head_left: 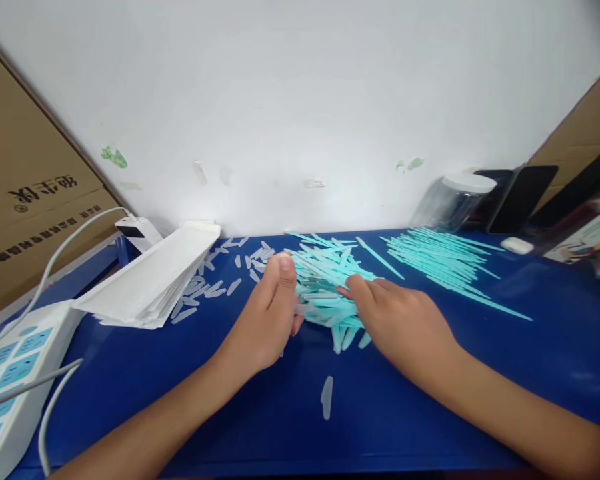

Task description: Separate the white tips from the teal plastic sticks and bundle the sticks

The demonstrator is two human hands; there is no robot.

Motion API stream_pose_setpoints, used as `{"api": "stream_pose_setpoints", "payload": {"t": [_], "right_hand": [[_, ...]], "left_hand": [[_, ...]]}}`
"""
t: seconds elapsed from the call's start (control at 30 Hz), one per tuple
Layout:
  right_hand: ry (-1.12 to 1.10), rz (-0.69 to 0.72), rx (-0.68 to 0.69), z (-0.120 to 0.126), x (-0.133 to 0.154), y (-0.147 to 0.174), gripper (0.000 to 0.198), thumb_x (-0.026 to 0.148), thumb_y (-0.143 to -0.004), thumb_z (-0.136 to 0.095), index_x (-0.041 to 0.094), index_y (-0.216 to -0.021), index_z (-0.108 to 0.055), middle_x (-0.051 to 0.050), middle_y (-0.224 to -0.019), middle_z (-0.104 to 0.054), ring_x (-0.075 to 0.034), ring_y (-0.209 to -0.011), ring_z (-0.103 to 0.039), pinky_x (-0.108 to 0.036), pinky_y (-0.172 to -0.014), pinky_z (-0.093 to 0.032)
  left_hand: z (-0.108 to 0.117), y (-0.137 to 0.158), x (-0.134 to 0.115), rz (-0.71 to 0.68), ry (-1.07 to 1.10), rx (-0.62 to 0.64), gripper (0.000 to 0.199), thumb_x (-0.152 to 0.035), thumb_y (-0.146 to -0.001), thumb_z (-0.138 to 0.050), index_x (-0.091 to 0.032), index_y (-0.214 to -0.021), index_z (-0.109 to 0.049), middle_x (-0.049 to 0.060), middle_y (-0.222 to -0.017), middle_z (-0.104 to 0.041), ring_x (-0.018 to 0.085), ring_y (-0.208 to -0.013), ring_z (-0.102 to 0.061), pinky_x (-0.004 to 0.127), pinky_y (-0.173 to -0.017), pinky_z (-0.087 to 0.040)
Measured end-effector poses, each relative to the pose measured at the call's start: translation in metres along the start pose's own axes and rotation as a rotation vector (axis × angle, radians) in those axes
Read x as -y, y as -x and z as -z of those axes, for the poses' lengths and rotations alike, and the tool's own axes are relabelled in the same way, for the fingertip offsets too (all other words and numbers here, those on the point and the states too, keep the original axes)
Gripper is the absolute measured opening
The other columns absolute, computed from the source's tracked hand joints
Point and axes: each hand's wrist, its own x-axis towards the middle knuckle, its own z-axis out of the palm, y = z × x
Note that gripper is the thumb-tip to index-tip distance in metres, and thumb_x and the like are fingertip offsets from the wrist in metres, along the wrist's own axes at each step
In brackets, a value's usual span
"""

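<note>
A heap of slim turquoise sticks (pixel 325 267), which look like eyebrow razors, lies in the middle of the blue table. My left hand (pixel 270 320) is closed at the heap's left side, thumb on top. A translucent blade cover (pixel 305 309) pokes out from its fingers; whatever else it holds is hidden. On the right side of the heap my right hand (pixel 405 320) is closed, fingertips down among the sticks. Its grasp is mostly covered by the hand itself. One loose translucent cover (pixel 327 398) lies in front of the hands.
More translucent covers (pixel 200 287) are scattered left of the heap, beside stacked white paper sleeves (pixel 155 273). A second turquoise pile (pixel 440 260) lies to the right. A power strip (pixel 35 373) with cables is at left; a clear jar (pixel 450 200) stands by the wall.
</note>
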Motion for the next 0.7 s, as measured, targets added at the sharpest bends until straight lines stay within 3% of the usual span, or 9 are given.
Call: {"api": "stream_pose_setpoints", "payload": {"t": [0.23,0.5,0.7], "right_hand": [[-0.029,-0.016,0.067,0.000,0.000,0.001,0.037,0.021,-0.114,-0.038,0.016,-0.085,-0.061,-0.002,-0.057,-0.054,-0.017,-0.051,-0.051,-0.029,-0.051,-0.009],[-0.016,0.003,-0.007,0.002,0.004,0.000,0.039,0.018,-0.114,-0.039,0.017,-0.080,-0.059,0.000,-0.054,-0.050,-0.017,-0.047,-0.048,-0.030,-0.051,-0.009],[-0.005,-0.003,0.012,0.001,0.005,0.002,0.033,0.017,-0.111,-0.046,0.017,-0.080,-0.058,0.001,-0.054,-0.048,-0.016,-0.046,-0.045,-0.029,-0.052,-0.007]], "left_hand": [[0.000,-0.001,-0.005,0.025,-0.017,-0.034,0.075,-0.083,-0.103,-0.025,-0.023,-0.142,-0.044,-0.006,-0.058,-0.045,0.018,-0.055,-0.047,0.028,-0.052,-0.034],[-0.001,-0.003,-0.002,0.012,-0.024,-0.020,0.070,-0.080,-0.105,-0.026,-0.023,-0.142,-0.043,-0.005,-0.060,-0.048,0.018,-0.056,-0.049,0.027,-0.050,-0.034],[0.000,-0.007,0.008,-0.020,-0.036,-0.054,0.071,-0.080,-0.105,-0.025,-0.023,-0.144,-0.044,-0.005,-0.059,-0.049,0.018,-0.055,-0.051,0.028,-0.050,-0.034]]}}
